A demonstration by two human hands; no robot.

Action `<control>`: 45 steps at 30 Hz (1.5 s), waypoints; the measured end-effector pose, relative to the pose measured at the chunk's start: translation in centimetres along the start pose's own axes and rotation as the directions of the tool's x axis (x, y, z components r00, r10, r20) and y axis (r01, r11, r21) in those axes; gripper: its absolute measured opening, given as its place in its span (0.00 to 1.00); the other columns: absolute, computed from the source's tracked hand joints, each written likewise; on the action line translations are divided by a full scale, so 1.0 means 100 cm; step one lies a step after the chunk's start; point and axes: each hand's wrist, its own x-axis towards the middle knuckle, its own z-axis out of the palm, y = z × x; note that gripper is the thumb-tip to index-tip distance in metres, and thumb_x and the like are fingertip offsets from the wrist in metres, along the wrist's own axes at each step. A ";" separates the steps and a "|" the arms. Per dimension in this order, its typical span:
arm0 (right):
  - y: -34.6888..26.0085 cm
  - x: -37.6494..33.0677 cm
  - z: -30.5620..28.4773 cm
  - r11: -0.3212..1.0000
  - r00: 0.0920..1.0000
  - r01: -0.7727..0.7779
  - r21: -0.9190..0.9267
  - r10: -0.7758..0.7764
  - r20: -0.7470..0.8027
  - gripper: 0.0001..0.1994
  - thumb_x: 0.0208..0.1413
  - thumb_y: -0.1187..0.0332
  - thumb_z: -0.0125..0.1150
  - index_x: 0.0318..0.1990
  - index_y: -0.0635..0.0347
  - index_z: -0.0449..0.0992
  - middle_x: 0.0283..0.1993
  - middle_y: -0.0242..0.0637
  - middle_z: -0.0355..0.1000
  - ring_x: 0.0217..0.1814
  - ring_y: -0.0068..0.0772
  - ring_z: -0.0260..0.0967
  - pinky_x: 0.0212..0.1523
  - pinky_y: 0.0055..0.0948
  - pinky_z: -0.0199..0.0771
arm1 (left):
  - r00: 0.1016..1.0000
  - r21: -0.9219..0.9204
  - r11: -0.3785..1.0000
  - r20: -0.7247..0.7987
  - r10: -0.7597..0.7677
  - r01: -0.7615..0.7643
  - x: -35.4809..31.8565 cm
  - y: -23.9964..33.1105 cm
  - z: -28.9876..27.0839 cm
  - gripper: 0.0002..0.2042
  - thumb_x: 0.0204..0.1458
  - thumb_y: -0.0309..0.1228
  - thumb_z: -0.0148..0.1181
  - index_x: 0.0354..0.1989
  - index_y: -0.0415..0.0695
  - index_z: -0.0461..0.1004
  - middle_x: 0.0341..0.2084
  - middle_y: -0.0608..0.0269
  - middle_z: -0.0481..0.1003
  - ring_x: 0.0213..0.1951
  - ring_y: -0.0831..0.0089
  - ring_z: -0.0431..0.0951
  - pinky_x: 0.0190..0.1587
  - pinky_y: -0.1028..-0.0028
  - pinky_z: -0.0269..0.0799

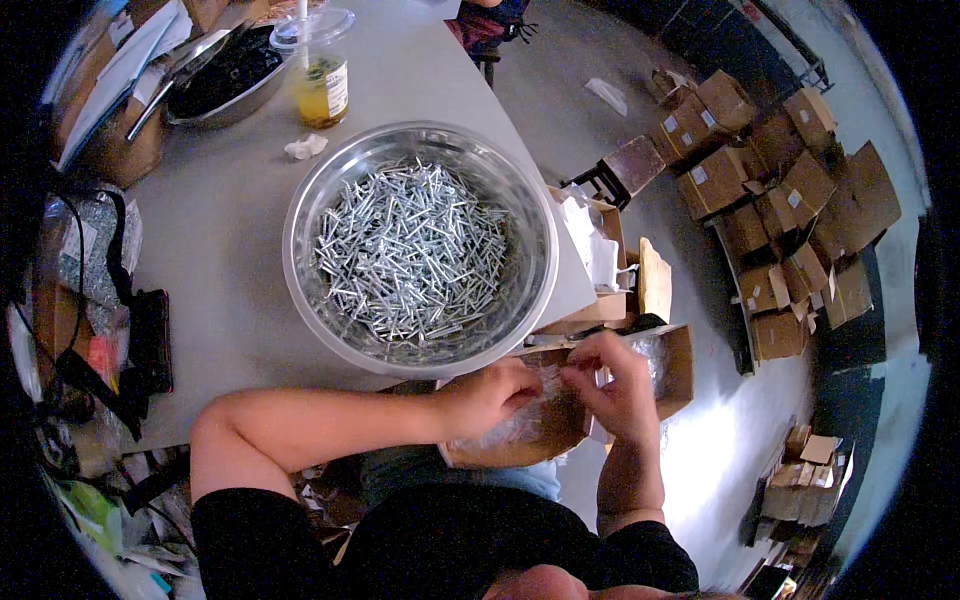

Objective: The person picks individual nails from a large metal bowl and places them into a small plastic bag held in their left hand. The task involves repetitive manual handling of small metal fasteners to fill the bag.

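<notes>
Plastic film [512, 428], clear and crumpled, is lying in an open cardboard box [552, 450] beside the near edge of the table [225, 330], in front of the person's body. The left hand [490, 398] is hanging over the box, its fingers curling inward; the right hand [615, 388] is facing it, wrist bent, its thumb and fingers bending toward one another. Something clear is showing faintly between the two, but the pictures are not revealing whether either hand is actually pinching it, so I cannot tell.

Judging by its sheen, the film is probably weighing next to nothing: limp, slick and inclined to cling to itself. Its loose edges or corners are likely offering the best hold, between thumb and forefinger pads, since a hard tug would be risking a stretch or tear.

Just beyond the left hand, a wide metal bowl [533, 245] is sitting on the table and holding a heap of silver nails [415, 250], or perhaps screws; threads are too small to make out. These are looking stiff, smooth and sharp-tipped, easier to lift by their middles. Filled like this, the bowl is surely weighing plenty, its rim calling for both hands.
</notes>
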 end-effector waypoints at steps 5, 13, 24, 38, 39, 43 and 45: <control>-0.054 0.063 0.001 0.850 0.859 0.510 -0.134 -0.495 0.134 0.17 0.43 0.66 0.71 0.41 0.60 0.77 0.41 0.40 0.75 0.45 0.43 0.72 0.46 0.37 0.72 | 0.987 0.024 0.995 -0.126 0.100 -0.097 -0.005 -0.035 0.029 0.08 0.50 0.27 0.56 0.39 0.42 0.75 0.35 0.53 0.75 0.42 0.55 0.75 0.46 0.60 0.69; -0.077 0.095 0.031 0.759 0.676 0.633 -0.154 -0.445 0.587 0.25 0.51 0.43 0.57 0.43 0.57 0.78 0.43 0.41 0.76 0.49 0.45 0.71 0.51 0.43 0.68 | 0.988 -0.047 0.991 -0.099 0.119 -0.124 -0.006 -0.022 0.035 0.09 0.52 0.31 0.55 0.38 0.41 0.74 0.37 0.49 0.74 0.43 0.54 0.74 0.47 0.59 0.68; -0.063 0.103 -0.003 0.816 0.685 0.577 -0.037 -0.458 0.567 0.18 0.39 0.71 0.70 0.42 0.59 0.79 0.43 0.40 0.74 0.47 0.45 0.71 0.49 0.38 0.72 | 0.998 -0.032 0.999 -0.059 0.030 -0.032 -0.002 -0.009 0.017 0.10 0.53 0.33 0.56 0.35 0.38 0.76 0.32 0.49 0.76 0.37 0.56 0.76 0.44 0.61 0.71; -0.055 0.116 -0.021 0.874 0.762 0.482 0.051 -0.448 0.468 0.08 0.47 0.76 0.62 0.36 0.59 0.79 0.35 0.40 0.76 0.38 0.46 0.75 0.40 0.36 0.76 | 0.955 -0.060 0.969 0.196 -0.223 0.238 0.005 0.007 -0.006 0.11 0.53 0.36 0.61 0.31 0.39 0.77 0.25 0.55 0.76 0.28 0.66 0.75 0.36 0.68 0.71; -0.053 0.114 -0.020 0.871 0.791 0.490 0.025 -0.456 0.409 0.08 0.47 0.76 0.62 0.36 0.59 0.79 0.35 0.40 0.76 0.37 0.45 0.75 0.40 0.36 0.76 | 0.951 -0.116 0.955 0.183 -0.248 0.271 0.004 0.004 -0.004 0.11 0.53 0.36 0.61 0.31 0.39 0.77 0.25 0.56 0.76 0.28 0.68 0.74 0.36 0.69 0.70; -0.056 0.091 -0.019 0.920 0.915 0.390 -0.048 -0.381 0.132 0.05 0.44 0.82 0.63 0.30 0.65 0.79 0.32 0.39 0.75 0.35 0.36 0.75 0.35 0.29 0.74 | 0.998 -0.300 0.952 0.006 -0.058 0.057 0.001 -0.005 0.004 0.10 0.53 0.34 0.61 0.31 0.38 0.77 0.26 0.57 0.77 0.30 0.70 0.76 0.37 0.69 0.71; -0.051 0.076 -0.020 0.936 0.935 0.351 -0.011 -0.350 0.053 0.06 0.43 0.83 0.63 0.30 0.65 0.79 0.31 0.39 0.75 0.34 0.35 0.74 0.35 0.28 0.73 | 0.999 -0.302 0.953 -0.033 -0.002 -0.008 0.001 -0.012 0.011 0.10 0.53 0.33 0.60 0.31 0.37 0.77 0.26 0.57 0.77 0.32 0.70 0.77 0.37 0.69 0.71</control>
